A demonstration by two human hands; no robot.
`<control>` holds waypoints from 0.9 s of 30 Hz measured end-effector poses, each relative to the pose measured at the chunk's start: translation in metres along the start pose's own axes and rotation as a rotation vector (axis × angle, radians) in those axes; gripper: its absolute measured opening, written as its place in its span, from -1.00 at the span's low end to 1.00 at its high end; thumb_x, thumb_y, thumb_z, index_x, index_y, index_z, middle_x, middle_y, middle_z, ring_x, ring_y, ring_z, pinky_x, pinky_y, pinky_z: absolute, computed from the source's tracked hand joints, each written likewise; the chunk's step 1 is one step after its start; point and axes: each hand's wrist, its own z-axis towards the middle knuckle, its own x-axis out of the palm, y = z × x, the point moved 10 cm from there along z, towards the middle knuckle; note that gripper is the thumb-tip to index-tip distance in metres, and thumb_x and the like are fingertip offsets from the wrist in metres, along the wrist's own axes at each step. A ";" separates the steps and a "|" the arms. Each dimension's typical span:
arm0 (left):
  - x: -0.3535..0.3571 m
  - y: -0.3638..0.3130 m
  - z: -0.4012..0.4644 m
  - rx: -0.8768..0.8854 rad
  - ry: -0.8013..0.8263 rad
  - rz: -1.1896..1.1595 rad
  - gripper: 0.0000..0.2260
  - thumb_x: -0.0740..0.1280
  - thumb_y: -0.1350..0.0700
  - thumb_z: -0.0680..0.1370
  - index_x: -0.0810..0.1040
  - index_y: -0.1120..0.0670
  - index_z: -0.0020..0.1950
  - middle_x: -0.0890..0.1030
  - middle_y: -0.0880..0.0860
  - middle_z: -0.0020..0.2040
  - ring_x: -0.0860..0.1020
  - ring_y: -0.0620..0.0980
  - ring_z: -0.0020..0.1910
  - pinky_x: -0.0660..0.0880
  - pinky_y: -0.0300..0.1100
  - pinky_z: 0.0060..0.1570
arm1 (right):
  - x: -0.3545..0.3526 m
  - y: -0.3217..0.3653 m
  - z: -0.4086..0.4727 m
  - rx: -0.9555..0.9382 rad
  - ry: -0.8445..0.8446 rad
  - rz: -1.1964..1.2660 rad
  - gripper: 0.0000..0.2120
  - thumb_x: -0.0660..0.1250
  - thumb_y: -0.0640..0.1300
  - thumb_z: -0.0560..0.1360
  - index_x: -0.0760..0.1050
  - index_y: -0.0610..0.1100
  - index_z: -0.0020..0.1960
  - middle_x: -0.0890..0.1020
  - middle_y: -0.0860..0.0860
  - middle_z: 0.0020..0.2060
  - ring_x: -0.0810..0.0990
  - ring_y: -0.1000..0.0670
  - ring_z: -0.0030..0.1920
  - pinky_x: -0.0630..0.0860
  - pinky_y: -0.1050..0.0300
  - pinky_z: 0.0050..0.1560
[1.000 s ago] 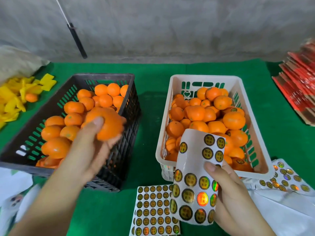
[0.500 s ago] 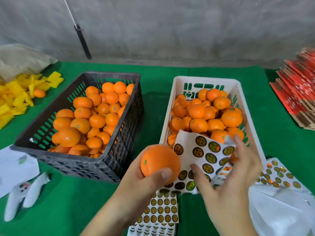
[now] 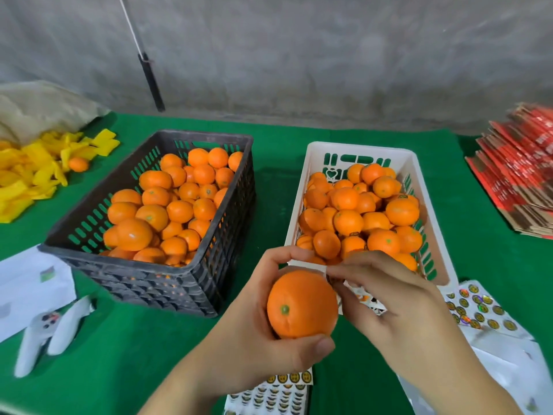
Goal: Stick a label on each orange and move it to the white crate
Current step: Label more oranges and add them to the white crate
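Green cloth covers the counter (image 3: 275,181) in front of a grey wall. Judging by the crates, the job is roughly half done: the black crate (image 3: 209,253) at the left holds a heap of oranges waiting for labels, while the white crate (image 3: 410,163) at the right is already well filled, a few of its fruit showing dark round stickers. The left hand (image 3: 254,333) holds the orange (image 3: 302,304) just in front of the white crate, fingers and thumb curled round it. The right hand (image 3: 389,298) has its fingers pinched narrow at the fruit's upper right edge, apparently pressing on a label (image 3: 329,278), with the sticker sheet (image 3: 362,295) tucked beneath it. More sticker sheets (image 3: 478,307) lie nearby. This orange has yet to go into the crate.
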 end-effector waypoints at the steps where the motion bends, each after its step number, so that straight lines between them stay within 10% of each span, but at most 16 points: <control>1: 0.000 -0.001 -0.002 0.007 0.012 0.003 -0.20 0.60 0.27 0.45 0.25 -0.15 0.51 0.59 -0.02 0.27 0.70 0.08 0.06 0.64 -0.13 -0.04 | -0.002 0.001 -0.001 0.001 -0.008 0.005 -0.83 0.44 -0.12 0.53 0.75 -0.06 0.08 0.69 0.13 0.02 0.63 0.15 0.00 0.53 0.28 0.03; 11: -0.001 -0.002 -0.024 0.037 -0.011 -0.040 -0.22 0.62 0.18 0.45 0.28 -0.12 0.53 0.58 0.06 0.26 0.70 0.15 0.03 0.66 -0.08 -0.11 | 0.007 0.020 -0.009 -0.043 0.132 0.043 -0.72 0.39 0.01 0.54 0.74 -0.11 0.13 0.61 0.26 -0.01 0.53 0.41 0.00 0.42 0.48 0.06; 27: -0.022 -0.009 -0.034 0.029 0.052 -0.085 -0.25 0.64 -0.01 0.40 0.35 -0.10 0.50 0.61 -0.08 0.11 0.69 0.03 -0.08 0.63 -0.13 -0.16 | 0.015 0.040 -0.018 -0.027 0.047 -0.030 -0.80 0.45 -0.22 0.53 0.74 -0.20 0.13 0.61 0.14 -0.09 0.55 0.27 -0.12 0.43 0.39 -0.03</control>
